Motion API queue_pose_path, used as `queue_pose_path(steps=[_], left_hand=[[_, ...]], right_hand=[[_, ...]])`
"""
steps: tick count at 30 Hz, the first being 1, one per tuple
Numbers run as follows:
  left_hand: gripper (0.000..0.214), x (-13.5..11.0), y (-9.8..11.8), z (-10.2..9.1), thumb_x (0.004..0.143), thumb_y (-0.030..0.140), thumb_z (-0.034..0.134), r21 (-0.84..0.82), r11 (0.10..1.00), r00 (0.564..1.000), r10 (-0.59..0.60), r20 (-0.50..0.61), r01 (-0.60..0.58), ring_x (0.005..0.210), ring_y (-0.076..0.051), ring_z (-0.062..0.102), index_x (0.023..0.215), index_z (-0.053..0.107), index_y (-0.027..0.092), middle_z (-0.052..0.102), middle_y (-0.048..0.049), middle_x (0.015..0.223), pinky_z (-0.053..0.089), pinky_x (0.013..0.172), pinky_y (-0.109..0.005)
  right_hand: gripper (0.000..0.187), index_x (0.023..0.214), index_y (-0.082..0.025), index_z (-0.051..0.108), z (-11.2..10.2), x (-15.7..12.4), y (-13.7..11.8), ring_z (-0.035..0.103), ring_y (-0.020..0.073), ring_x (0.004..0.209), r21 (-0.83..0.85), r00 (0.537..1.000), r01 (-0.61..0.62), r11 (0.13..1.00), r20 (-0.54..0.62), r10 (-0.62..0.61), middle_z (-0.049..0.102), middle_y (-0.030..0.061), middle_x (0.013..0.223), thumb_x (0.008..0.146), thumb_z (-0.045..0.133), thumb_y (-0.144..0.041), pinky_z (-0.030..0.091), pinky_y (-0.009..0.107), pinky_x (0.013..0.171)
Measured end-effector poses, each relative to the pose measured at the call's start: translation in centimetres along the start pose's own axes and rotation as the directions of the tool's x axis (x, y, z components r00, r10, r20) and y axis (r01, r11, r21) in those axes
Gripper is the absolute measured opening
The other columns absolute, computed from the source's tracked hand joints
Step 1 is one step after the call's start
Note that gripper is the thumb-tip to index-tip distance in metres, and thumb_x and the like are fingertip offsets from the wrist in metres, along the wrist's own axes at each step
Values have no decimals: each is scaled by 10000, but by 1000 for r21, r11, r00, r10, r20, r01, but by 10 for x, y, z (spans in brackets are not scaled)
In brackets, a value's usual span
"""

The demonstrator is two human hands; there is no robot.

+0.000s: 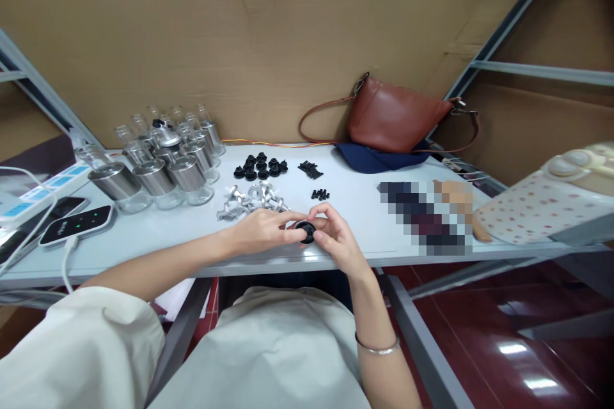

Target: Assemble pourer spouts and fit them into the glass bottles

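Near the table's front edge, my left hand [261, 230] and my right hand [339, 243] meet around a round black plastic cap [306, 232]. Its hollow side faces up toward me. Fingers of both hands press on its rim, and the left fingertips reach over its middle. Whether a smaller part sits inside the cap cannot be made out. Just beyond my left hand lie several silver pourer tops [254, 197] in a loose pile. Behind these stand several black stoppers [261, 167]. Small black flat pieces [311, 170] and short black plugs [320, 194] lie to their right.
Several glass bottles with steel sleeves [153, 176] stand at the left, one topped with a pourer. A power strip [43, 190] and a white-edged device with a cable [77, 225] are farther left. A brown bag [396, 116] rests on dark blue cloth [374, 158]; cardboard [268, 64] closes the back.
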State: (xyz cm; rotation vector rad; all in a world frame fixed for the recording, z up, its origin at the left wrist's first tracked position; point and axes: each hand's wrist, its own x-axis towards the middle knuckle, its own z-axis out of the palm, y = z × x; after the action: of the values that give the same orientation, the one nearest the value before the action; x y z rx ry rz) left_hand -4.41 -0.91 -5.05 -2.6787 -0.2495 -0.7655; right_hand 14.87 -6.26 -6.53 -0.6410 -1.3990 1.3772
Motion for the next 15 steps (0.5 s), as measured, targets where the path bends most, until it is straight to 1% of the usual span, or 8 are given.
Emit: queue_pose_path(steps=[3,8,11,15], left_hand=[[166,-1,-2,2,946,226,414,24,999,999,33,-34,-32,600,-81,598,1048,546,232,691,-40,1024,438,501,-190],[156,2,-3,-3,929,188,442,22,997,997,68,-34,-68,614,-77,613,1037,536,248,678,-50,1059,447,531,-184],[158,3,-2,-4,928,187,444,-1,998,997,62,-44,-62,617,-81,607,1043,528,258,678,-42,1061,434,523,-186],[151,1,-2,-1,910,189,480,-5,999,995,52,-87,-53,608,-81,599,1034,525,261,691,-27,1030,416,519,-193]], right_hand=[[411,964,-245,424,0,0,-1,648,153,689,5,1000,6,1000,24,-6,674,27,833,776,673,-513,534,271,615],[416,983,-250,411,0,-1,-1,624,145,685,-10,1000,16,1000,15,-16,687,39,851,778,677,-496,495,240,577],[418,984,-248,403,1,-2,-1,567,114,596,-16,1000,10,1000,2,-10,689,40,846,779,681,-484,459,220,523],[378,963,-246,398,2,-2,-1,474,73,496,0,1000,31,1000,2,-31,687,14,796,796,676,-442,355,178,449]])
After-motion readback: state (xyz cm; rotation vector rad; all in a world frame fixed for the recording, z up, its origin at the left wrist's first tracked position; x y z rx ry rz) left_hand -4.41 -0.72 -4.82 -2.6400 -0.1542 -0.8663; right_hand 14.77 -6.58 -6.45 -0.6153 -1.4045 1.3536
